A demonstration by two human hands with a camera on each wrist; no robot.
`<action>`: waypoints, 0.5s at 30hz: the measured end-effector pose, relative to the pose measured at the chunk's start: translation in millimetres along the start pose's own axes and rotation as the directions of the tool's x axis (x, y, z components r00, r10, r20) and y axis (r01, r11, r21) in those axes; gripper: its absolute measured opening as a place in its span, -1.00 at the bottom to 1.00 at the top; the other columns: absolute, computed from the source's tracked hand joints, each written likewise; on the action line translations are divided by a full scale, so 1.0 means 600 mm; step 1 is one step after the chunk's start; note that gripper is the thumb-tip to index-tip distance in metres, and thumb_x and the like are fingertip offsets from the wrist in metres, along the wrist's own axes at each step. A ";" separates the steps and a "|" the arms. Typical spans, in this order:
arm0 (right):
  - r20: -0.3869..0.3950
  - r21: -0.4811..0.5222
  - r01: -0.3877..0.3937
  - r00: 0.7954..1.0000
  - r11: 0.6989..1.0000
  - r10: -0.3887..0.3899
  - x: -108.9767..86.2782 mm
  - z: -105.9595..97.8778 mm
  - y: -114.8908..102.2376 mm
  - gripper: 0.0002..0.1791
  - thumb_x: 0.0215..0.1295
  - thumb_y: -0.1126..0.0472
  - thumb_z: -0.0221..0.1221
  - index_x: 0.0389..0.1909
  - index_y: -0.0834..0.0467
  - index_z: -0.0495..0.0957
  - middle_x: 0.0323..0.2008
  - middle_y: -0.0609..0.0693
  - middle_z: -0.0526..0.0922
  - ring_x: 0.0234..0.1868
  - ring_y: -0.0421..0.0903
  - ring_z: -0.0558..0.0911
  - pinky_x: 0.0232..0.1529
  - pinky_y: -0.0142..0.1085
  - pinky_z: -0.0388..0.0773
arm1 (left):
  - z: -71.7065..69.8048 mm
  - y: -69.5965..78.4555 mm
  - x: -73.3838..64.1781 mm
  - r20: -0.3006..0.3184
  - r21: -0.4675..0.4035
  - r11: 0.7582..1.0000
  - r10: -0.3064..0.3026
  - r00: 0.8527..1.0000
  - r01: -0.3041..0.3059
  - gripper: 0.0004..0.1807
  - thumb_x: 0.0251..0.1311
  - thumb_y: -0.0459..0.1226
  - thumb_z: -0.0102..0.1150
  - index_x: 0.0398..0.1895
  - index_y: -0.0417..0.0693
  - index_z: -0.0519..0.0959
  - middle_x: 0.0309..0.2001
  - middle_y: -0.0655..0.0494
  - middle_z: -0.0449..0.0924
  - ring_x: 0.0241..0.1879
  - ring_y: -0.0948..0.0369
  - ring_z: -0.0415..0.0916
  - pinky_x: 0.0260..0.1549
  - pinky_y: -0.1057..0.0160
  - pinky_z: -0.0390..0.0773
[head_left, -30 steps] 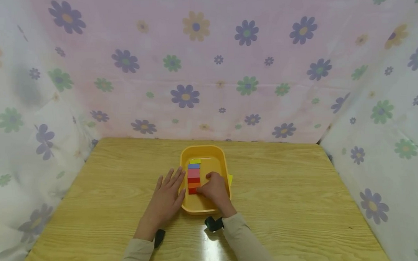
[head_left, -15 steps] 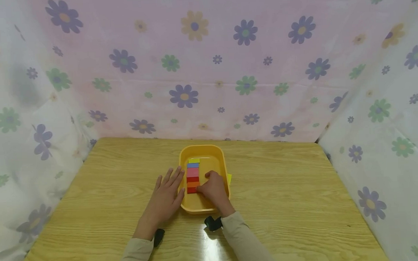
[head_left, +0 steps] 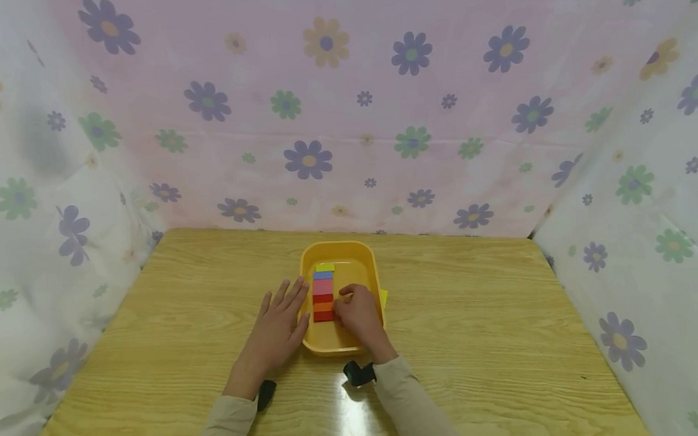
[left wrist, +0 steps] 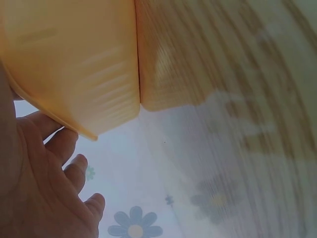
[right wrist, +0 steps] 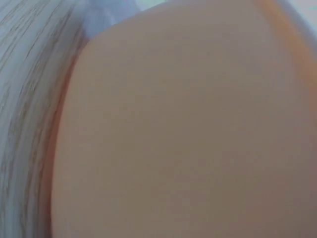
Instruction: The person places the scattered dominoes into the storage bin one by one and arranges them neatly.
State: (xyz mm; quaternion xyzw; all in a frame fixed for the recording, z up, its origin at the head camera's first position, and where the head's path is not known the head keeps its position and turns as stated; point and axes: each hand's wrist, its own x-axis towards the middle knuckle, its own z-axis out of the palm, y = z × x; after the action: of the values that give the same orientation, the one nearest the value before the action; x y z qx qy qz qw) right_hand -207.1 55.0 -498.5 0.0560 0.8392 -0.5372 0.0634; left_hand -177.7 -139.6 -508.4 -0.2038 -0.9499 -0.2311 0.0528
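A yellow tray (head_left: pixel 338 246) stands on the table, with a row of small coloured blocks along its left side. From far to near these are a yellow block (head_left: pixel 324 268), a blue block (head_left: pixel 323 275), a pink block (head_left: pixel 322 287), a red strip (head_left: pixel 323 298), an orange strip (head_left: pixel 323 307) and a nearer red block (head_left: pixel 323 316). My left hand (head_left: pixel 276 329) rests on the tray's left rim, fingers extended. Inside the tray, my right hand (head_left: pixel 359 315) has bent fingers beside the row, near the orange block; whatever lies under them is hidden. Skin fills most of the right wrist view.
A bright yellow piece (head_left: pixel 384 298) shows just beyond the tray's right wall. The wooden table (head_left: pixel 480 342) extends on both sides. Flowered sheets (head_left: pixel 380 120) hang behind and at the sides. Dark devices (head_left: pixel 359 373) sit at both wrists.
My right thumb has drawn back from the near red block's right end toward the index finger. My left hand and the row of blocks look the same.
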 end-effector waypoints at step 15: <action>-0.143 0.206 0.293 0.953 0.934 -0.268 -0.007 -0.112 -0.003 -0.76 0.54 0.27 0.10 0.02 0.30 0.65 -0.22 0.36 0.68 -0.33 0.24 0.71 -0.50 -0.36 0.65 | -0.002 0.000 0.001 0.007 -0.017 1.000 0.005 1.000 -0.005 -0.34 0.51 -0.12 0.02 0.58 -0.11 0.19 0.61 0.03 0.04 0.61 -0.11 -0.11 0.51 -0.31 -0.11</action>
State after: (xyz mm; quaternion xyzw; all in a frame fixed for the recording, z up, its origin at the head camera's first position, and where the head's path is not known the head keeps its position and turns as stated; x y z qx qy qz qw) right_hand -206.6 115.3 -468.6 -0.0275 0.7745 -0.6283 -0.0681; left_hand -178.5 -139.9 -507.3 -0.2074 -0.9476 -0.2383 0.0483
